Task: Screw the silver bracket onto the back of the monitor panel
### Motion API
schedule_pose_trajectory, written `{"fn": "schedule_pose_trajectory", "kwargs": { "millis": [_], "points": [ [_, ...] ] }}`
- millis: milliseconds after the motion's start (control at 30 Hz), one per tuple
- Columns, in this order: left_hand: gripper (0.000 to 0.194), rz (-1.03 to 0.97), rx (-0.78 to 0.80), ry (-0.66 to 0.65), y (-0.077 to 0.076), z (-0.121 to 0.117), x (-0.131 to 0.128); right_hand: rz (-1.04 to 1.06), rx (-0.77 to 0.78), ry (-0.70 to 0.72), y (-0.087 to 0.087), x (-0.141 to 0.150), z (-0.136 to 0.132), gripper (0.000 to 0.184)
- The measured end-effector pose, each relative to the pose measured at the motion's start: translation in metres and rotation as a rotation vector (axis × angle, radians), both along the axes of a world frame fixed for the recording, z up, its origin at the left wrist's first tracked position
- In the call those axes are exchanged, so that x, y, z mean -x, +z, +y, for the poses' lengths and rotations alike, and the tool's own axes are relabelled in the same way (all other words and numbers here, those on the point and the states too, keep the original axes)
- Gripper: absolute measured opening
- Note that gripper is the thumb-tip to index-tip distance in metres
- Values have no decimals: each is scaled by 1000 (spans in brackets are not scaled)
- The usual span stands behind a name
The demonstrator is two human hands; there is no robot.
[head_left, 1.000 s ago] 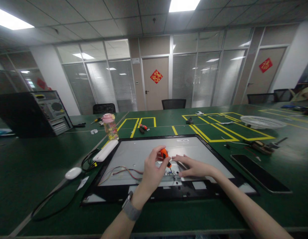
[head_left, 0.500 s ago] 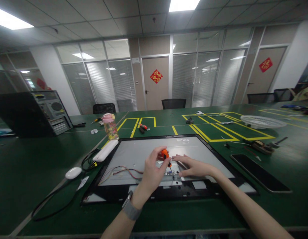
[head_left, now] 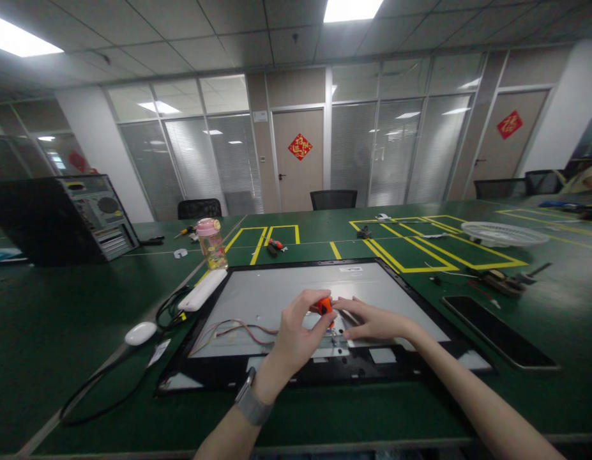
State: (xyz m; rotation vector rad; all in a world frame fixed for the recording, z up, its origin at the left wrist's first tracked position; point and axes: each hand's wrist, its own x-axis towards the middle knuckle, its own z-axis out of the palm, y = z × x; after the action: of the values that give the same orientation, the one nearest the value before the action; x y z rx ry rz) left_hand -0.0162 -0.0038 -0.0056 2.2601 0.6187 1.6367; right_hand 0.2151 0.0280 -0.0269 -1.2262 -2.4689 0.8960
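A monitor panel point(head_left: 271, 291) lies back-up on the green table, its grey metal back in a black frame. My left hand point(head_left: 298, 335) is closed around a small orange-handled screwdriver point(head_left: 324, 305), its tip down on a small circuit board point(head_left: 336, 337) near the panel's lower middle. My right hand point(head_left: 372, 321) rests flat beside the board with fingers stretched out, fingertips near the screwdriver. Red and white wires point(head_left: 238, 327) run across the panel to the left of my hands.
A white mouse point(head_left: 141, 333) with a black cable and a white bar point(head_left: 203, 289) lie left of the panel. A pink-capped bottle point(head_left: 212, 243) and a PC case point(head_left: 60, 217) stand further back. A black strip point(head_left: 499, 332) lies at the right, a white fan grille point(head_left: 504, 234) beyond.
My left hand has turned the screwdriver slightly, the orange handle now sits a bit further right and lower, closer to my right fingertips. My right hand has barely moved.
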Motion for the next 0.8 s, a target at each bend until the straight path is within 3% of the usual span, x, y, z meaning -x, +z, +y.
{"fn": "schedule_pose_trajectory", "kwargs": {
  "millis": [200, 367, 600, 800],
  "points": [
    [30, -23, 116, 44, -1, 2, -3, 8, 9, -6, 3, 1, -2, 77],
    [29, -50, 301, -63, 5, 0, -2, 2, 18, -15, 8, 3, -4, 79],
    [9, -158, 116, 151, 10, 1, 3, -10, 23, -33, 7, 2, -5, 78],
    [23, -143, 179, 40, 12, -2, 4, -11, 22, -37, 4, 1, -3, 78]
  ]
}}
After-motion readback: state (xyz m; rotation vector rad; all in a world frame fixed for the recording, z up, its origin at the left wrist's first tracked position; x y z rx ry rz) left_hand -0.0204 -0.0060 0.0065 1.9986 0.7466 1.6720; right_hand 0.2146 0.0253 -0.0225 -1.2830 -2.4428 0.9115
